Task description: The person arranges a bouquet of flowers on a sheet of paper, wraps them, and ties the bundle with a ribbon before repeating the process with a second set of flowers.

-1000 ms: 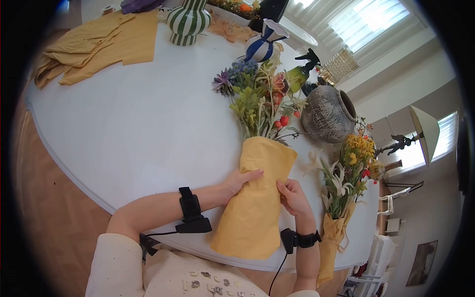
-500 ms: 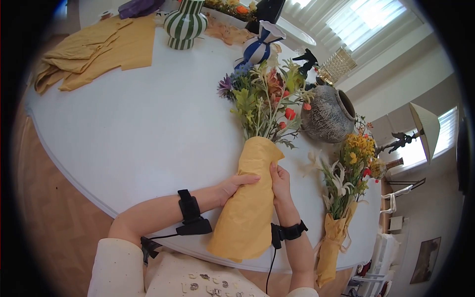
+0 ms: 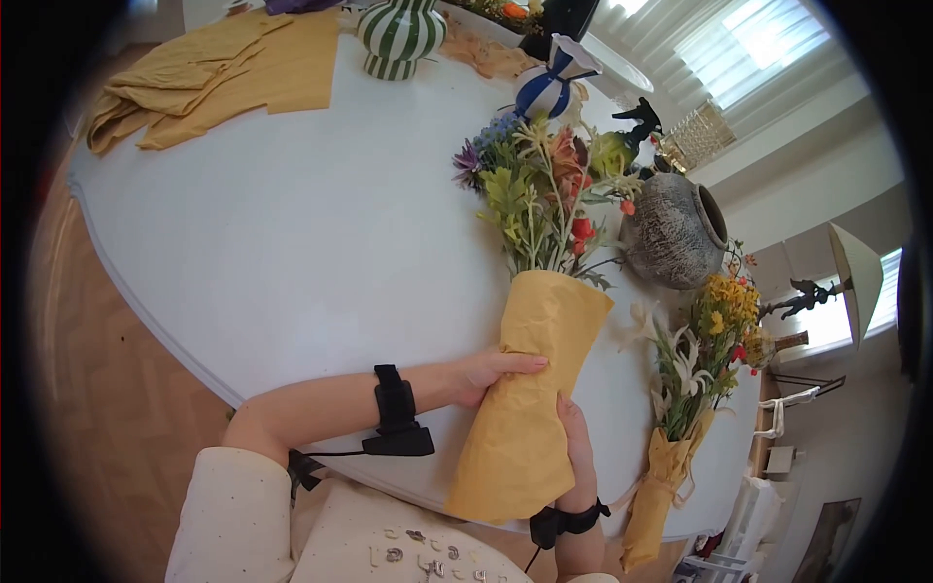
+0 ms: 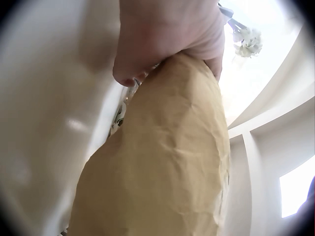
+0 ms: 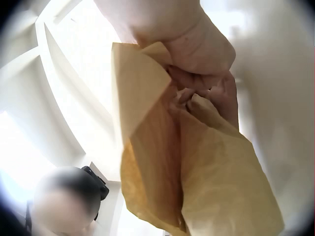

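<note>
A bouquet of mixed artificial-looking flowers lies wrapped in yellow-tan paper, blooms pointing away from me. My left hand grips the wrap from the left, its thumb across the front; the fingers go out of sight behind. On the right side, my right hand holds the paper with the thumb up along its edge. In the right wrist view the fingers curl by the overlapping paper folds, and the wrap's lower end gapes. The left wrist view shows the hand around the narrowed wrap.
A second wrapped bouquet, tied with ribbon, lies to the right. Beyond stand a rough grey pot, a blue-and-white vase and a green-striped vase. Folded tan paper lies far left on the white table.
My right hand has moved down along the wrap's right side, after rising near the top edge half a second ago. The left hand keeps its grip. The right paper flap stands wider than half a second ago.
</note>
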Demonstrator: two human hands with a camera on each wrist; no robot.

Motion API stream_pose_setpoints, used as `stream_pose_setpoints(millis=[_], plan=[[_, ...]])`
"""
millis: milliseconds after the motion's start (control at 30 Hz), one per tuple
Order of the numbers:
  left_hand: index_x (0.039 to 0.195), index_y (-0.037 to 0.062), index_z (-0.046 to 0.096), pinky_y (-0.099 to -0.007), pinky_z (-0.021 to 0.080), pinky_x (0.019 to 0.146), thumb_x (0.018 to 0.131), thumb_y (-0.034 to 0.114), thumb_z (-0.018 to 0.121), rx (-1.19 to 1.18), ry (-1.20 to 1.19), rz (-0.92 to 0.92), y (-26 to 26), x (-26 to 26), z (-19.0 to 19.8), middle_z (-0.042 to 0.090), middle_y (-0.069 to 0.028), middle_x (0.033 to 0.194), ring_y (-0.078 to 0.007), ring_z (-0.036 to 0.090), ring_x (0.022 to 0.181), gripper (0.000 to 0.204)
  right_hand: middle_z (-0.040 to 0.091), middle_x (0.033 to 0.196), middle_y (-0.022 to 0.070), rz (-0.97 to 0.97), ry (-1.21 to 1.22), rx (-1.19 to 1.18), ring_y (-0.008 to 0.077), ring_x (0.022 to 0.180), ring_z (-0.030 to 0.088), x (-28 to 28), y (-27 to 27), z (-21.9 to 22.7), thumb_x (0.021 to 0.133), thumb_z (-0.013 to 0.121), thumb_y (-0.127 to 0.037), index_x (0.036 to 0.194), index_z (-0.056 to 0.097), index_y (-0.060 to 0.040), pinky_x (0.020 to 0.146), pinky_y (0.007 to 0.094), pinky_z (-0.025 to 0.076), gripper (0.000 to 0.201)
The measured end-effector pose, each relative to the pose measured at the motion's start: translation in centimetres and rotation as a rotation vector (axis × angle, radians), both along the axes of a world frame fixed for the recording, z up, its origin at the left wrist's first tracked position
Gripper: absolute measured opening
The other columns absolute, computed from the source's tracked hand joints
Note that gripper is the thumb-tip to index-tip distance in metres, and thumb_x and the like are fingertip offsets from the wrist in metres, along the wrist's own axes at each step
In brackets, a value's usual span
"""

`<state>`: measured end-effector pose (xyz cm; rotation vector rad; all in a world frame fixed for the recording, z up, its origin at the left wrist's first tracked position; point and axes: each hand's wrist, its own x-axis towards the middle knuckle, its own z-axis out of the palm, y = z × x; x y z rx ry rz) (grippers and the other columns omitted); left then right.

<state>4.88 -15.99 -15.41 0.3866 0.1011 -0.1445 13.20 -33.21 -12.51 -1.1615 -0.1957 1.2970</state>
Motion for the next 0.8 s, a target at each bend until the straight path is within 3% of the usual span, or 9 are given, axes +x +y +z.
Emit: stream_pose_setpoints(millis=[67, 133, 267, 367, 433, 567, 667, 733, 800], plan=[[0.121, 0.0049, 0.045, -0.0353, 0.043, 0.092, 0.08, 0.025, 0.063, -0.051, -0.057, -0.064, -0.4, 0.2, -0.9, 0.053, -0.0095, 0.116, -0.0202, 0.053, 0.105, 0.049, 0.055, 0.114, 0.0082, 0.023, 0.077, -0.014, 0.016, 0.101, 0.055, -0.8, 0.6, 0.9, 0.092, 0.044, -0.022, 0.124, 0.041, 0.0015, 0.085, 0.029, 0.045, 0.04], [0.121, 0.005, 0.045, -0.0352, 0.043, 0.091, 0.08, 0.026, 0.063, -0.072, -0.096, -0.039, -0.9, -0.1, 0.0, 0.054, -0.0091, 0.114, -0.0193, 0.053, 0.104, 0.049, 0.062, 0.098, 0.0072, 0.02, -0.269, -0.091, 0.0132, 0.08, 0.061, -3.8, 2.4, 4.2, 0.089, 0.053, -0.019, 0.109, 0.053, 0.0021, 0.07, 0.0255, 0.051, 0.029], [0.118, 0.0066, 0.046, -0.0358, 0.044, 0.088, 0.08, 0.029, 0.063, -0.067, -0.282, -0.126, -0.1, -0.7, 0.8, 0.054, -0.0084, 0.11, -0.0174, 0.054, 0.1, 0.047, 0.063, 0.09, 0.0057, 0.155, -0.309, -0.128, 0.0114, 0.07, 0.061, -0.6, 2.3, 1.1, 0.085, 0.059, -0.017, 0.104, 0.055, 0.0022, 0.065, 0.0238, 0.05, 0.027], [0.113, 0.0077, 0.047, -0.0354, 0.046, 0.084, 0.08, 0.028, 0.064, -0.006, -0.108, -0.079, -0.3, 0.0, -0.9, 0.053, -0.008, 0.109, -0.0174, 0.054, 0.099, 0.042, 0.062, 0.091, 0.0056, 0.42, -0.629, -0.091, 0.011, 0.076, 0.06, 1.0, 2.4, 2.1, 0.085, 0.059, -0.017, 0.103, 0.055, 0.003, 0.067, 0.0236, 0.049, 0.027], [0.111, 0.0079, 0.047, -0.0351, 0.046, 0.083, 0.08, 0.027, 0.065, 0.043, -0.058, -0.042, -0.2, -0.1, 0.3, 0.053, -0.0073, 0.108, -0.0169, 0.054, 0.099, 0.041, 0.061, 0.093, 0.0069, 0.416, -1.273, -0.431, 0.0126, 0.085, 0.058, 0.5, 2.8, 4.6, 0.088, 0.054, -0.017, 0.105, 0.054, 0.0042, 0.074, 0.0248, 0.047, 0.027], [0.111, 0.0076, 0.045, -0.0335, 0.046, 0.082, 0.078, 0.023, 0.068, 0.199, -0.03, 0.124, -0.6, 0.3, 0.8, 0.053, -0.0047, 0.104, -0.0151, 0.052, 0.097, 0.042, 0.054, 0.105, 0.0098, 0.199, -0.637, -0.012, 0.0186, 0.099, 0.052, -1.2, 2.5, 7.5, 0.089, 0.051, -0.012, 0.12, 0.037, 0.0041, 0.089, 0.0311, 0.04, 0.038], [0.113, 0.0068, 0.045, -0.033, 0.044, 0.085, 0.078, 0.02, 0.068, 0.375, -0.064, 0.235, -1.0, 0.4, 0.7, 0.052, -0.004, 0.103, -0.0145, 0.051, 0.097, 0.044, 0.049, 0.112, 0.0099, 0.191, -0.764, -0.014, 0.0198, 0.103, 0.05, -4.2, 1.9, 4.1, 0.087, 0.055, -0.013, 0.125, 0.03, 0.0029, 0.093, 0.0321, 0.038, 0.049], [0.119, 0.0062, 0.038, -0.0331, 0.042, 0.087, 0.078, 0.018, 0.068, 0.551, -0.133, 0.267, -0.8, 0.7, 0.3, 0.05, -0.0055, 0.106, -0.0156, 0.05, 0.099, 0.052, 0.048, 0.114, 0.0086, 0.138, -0.587, -0.028, 0.0202, 0.104, 0.051, -4.1, 2.1, 2.7, 0.084, 0.059, -0.015, 0.125, 0.03, 0.0004, 0.09, 0.0333, 0.041, 0.052], [0.125, 0.0057, 0.032, -0.0331, 0.041, 0.09, 0.077, 0.016, 0.068, 0.728, -0.204, 0.312, -0.9, 1.1, -0.4, 0.048, -0.007, 0.11, -0.0168, 0.048, 0.101, 0.06, 0.05, 0.108, 0.0075, 0.037, 0.006, -0.071, 0.0202, 0.099, 0.054, -3.8, 2.2, 1.7, 0.082, 0.06, -0.016, 0.122, 0.034, -0.003, 0.083, 0.0347, 0.046, 0.05]])
